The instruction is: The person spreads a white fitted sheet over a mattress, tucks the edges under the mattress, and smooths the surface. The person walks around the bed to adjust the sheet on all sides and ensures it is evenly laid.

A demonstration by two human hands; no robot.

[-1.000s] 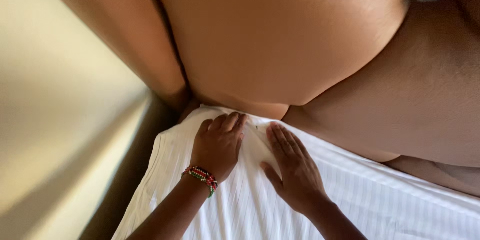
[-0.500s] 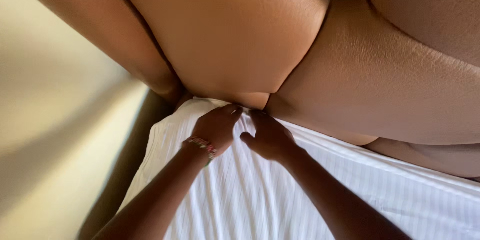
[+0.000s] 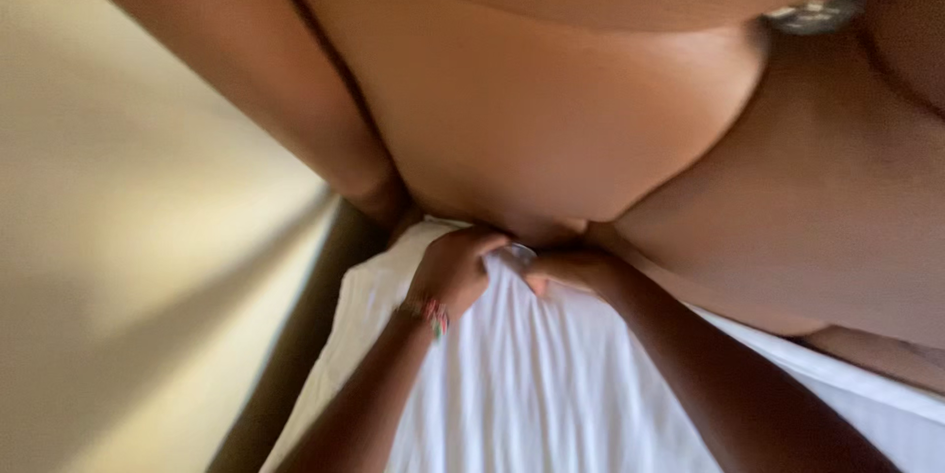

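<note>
The white striped sheet (image 3: 551, 375) lies over the bed, both the left hand (image 3: 455, 271) and right hand (image 3: 571, 269) with fingers clamped on its top edge against the padded brown headboard (image 3: 551, 128); tucking evenly, I'd judge, avoids bunching.

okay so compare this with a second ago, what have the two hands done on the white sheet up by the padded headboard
Both hands moved forward, from lying flat on the white sheet to its top edge. The left hand and right hand have curled and now pinch the cloth where it meets the brown padded headboard, with folds running back from the grip. The beaded bracelet stays on the left wrist; sheet, headboard and wall are otherwise as before.
</note>
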